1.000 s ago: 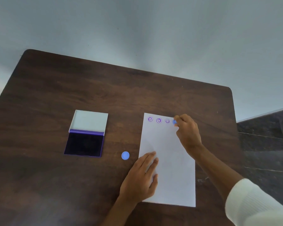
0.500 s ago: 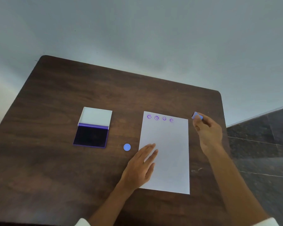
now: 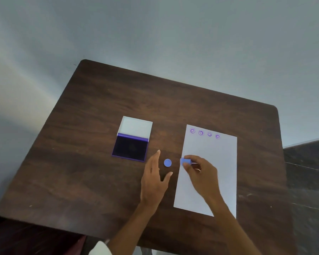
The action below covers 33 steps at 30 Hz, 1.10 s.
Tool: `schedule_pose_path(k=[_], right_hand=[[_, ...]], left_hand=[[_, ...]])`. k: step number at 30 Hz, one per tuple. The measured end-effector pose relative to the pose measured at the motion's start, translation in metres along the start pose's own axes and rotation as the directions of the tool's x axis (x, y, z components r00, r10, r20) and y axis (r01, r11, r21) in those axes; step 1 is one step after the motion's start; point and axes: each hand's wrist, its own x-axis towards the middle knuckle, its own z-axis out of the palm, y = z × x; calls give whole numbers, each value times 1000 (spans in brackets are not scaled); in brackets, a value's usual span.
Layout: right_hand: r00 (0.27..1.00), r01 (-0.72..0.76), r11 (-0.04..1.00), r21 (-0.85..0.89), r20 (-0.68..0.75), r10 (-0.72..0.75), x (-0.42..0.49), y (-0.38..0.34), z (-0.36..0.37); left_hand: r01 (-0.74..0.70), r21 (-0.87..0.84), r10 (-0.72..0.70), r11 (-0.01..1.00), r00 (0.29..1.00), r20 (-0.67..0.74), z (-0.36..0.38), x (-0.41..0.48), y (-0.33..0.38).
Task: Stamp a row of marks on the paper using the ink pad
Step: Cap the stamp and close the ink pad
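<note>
A white sheet of paper (image 3: 215, 172) lies on the right of the dark wooden table (image 3: 99, 181), with a row of several purple round marks (image 3: 205, 133) along its top edge. The open ink pad (image 3: 131, 148), dark purple with a white lid tipped back, sits to the left. A small blue round cap (image 3: 167, 163) lies between pad and paper. My right hand (image 3: 201, 172) pinches a small blue stamp (image 3: 185, 161) over the paper's left edge, close to the cap. My left hand (image 3: 155, 179) hovers open just left of the cap, thumb and fingers spread around it.
The table's far edge meets a pale grey wall (image 3: 155, 34). To the right of the table is dark stone floor (image 3: 309, 181). White sleeves show at the bottom.
My right hand carried the stamp from beyond the paper's top right corner down and left to the cap. My left hand lifted off the paper and moved left beside the cap.
</note>
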Motion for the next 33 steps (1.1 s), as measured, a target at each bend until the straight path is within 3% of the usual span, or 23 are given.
schedule_pose_path(k=[2, 7, 13, 15, 18, 22, 27, 33], right_hand=[[997, 78, 994, -83, 30, -76, 0, -2, 14], [983, 86, 990, -113, 171, -66, 5, -8, 30], [976, 131, 983, -130, 191, -105, 7, -13, 38], [979, 73, 989, -126, 198, -47, 6, -12, 45], [957, -142, 985, -93, 241, 161, 9, -8, 54], [939, -210, 972, -103, 258, 230, 9, 0, 58], [936, -129, 979, -157, 307, 173, 11, 14, 58], [965, 6, 985, -175, 259, 41, 16, 10, 57]], left_hand=[[4, -15, -4, 1000, 1000, 14, 1, 1, 0], [-8, -25, 8, 1000, 1000, -4, 0, 6, 2], [-81, 17, 82, 997, 992, -92, 6, 11, -2], [-74, 8, 75, 997, 992, -99, 5, 14, -2], [-65, 12, 66, 998, 991, -119, 5, 17, -1], [-65, 21, 67, 998, 992, -108, 3, 17, -2], [-83, 44, 87, 996, 989, -118, 5, 18, -3], [-103, 69, 111, 992, 986, -126, 7, 18, -5]])
